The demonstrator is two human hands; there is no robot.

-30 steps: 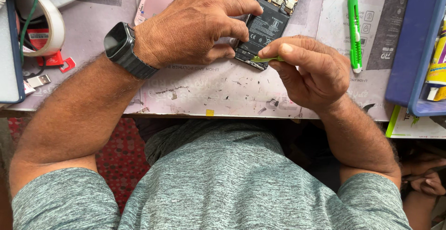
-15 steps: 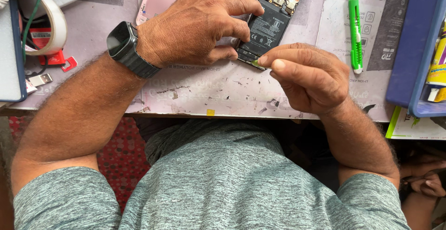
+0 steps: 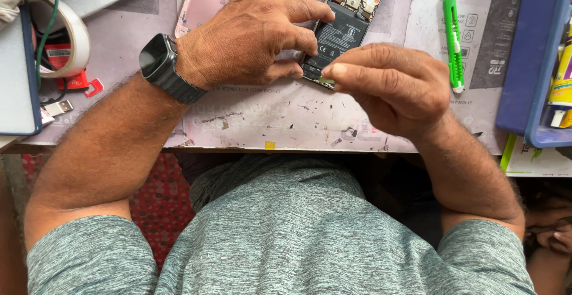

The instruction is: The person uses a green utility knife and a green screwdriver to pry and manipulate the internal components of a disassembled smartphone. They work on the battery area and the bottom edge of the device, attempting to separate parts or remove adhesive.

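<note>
Two bare hands are set over an opened smartphone point(image 3: 345, 27) that lies back-up and slightly tilted on a worn pinkish work mat point(image 3: 280, 116), its black battery and upper circuit board exposed. Nearest the body, the right hand point(image 3: 387, 86) is curled, thumb and forefinger pinched narrowly on something small and greenish at the phone's lower edge; what it is cannot be told. Just beyond, the left hand point(image 3: 250, 33), with a black smartwatch point(image 3: 159, 63) on its wrist, is spread over the phone's left side, fingertips pressed on the battery and frame, apparently so that the body is kept from sliding under the pinch. Little free mat is left between the hands and the table's near edge. To the right, a green utility knife point(image 3: 453, 36) is laid apart from the phone, and a blue tray point(image 3: 530, 63) closes that side. To the left, a roll of tape point(image 3: 71, 42) and a blue-edged slab point(image 3: 18, 80) bound the room. A pink rear cover point(image 3: 202, 0) lies farther back, partly under the left hand.
</note>
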